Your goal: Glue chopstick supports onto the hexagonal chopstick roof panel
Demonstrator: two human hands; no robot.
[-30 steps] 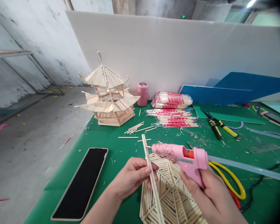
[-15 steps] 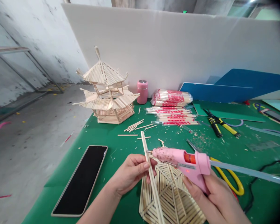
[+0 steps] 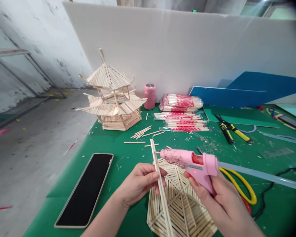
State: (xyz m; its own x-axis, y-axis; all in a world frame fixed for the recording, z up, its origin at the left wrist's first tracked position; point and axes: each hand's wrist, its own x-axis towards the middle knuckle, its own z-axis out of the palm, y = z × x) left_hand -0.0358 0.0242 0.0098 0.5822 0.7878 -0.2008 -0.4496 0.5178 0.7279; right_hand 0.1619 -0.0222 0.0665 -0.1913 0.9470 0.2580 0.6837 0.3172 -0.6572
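Observation:
My left hand point(image 3: 145, 180) pinches a pair of long wooden sticks point(image 3: 162, 194) lying side by side, tilted with their upper end away from me. In my right hand point(image 3: 222, 200) is a pink glue gun point(image 3: 189, 161), its nozzle touching or very near the sticks close to their upper end. A clear glue stick point(image 3: 261, 174) runs out of the gun's back. Beneath both hands lies a many-sided wooden stick panel point(image 3: 194, 214), partly hidden by the sticks and my right hand.
A stick pagoda point(image 3: 113, 105) stands at the back left, beside a pink container point(image 3: 150, 96) and packaged sticks point(image 3: 181, 102). A phone point(image 3: 85, 191) lies at left. Pliers point(image 3: 232, 129) and yellow-handled scissors point(image 3: 251, 194) are at right. Loose sticks point(image 3: 141, 132) lie mid-table.
The glue gun has moved up and slightly left, so its nozzle is nearer the sticks' upper end. My left hand keeps hold of the sticks.

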